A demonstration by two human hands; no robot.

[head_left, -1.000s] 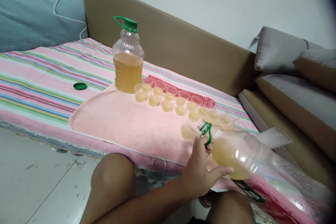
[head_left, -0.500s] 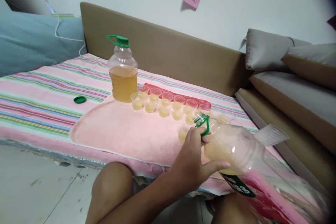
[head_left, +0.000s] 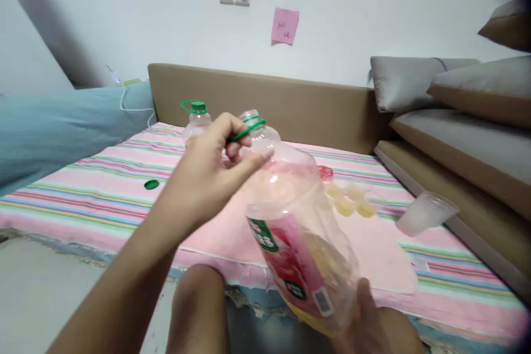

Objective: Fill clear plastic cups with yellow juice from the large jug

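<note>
A large clear plastic bottle (head_left: pixel 296 257) with a pink and red label leans toward the upper left in front of me, a little pale yellow liquid low inside it. The fingers of my left hand (head_left: pixel 215 171) are hooked round the green carrying ring at its uncapped neck. My right hand (head_left: pixel 365 318) is against the bottle's base, its fingers partly hidden. Small clear cups (head_left: pixel 345 207) of yellow liquid show to the right of the bottle, which hides the others. Behind my left hand stands another bottle (head_left: pixel 197 124) with a green cap, mostly covered.
A loose green cap (head_left: pixel 151 184) lies on the striped sheet (head_left: pixel 103 180) at left. On the right, a stack of clear cups (head_left: pixel 427 213) lies tipped beside folded cushions (head_left: pixel 460 149). A red item (head_left: pixel 326 172) peeks out behind the bottle. The brown headboard (head_left: pixel 311 102) runs along the back.
The bottle has swung from nearly lying, neck toward the cups, to a more upright tilt, and moved left with my left hand. My right hand has come into view at its base.
</note>
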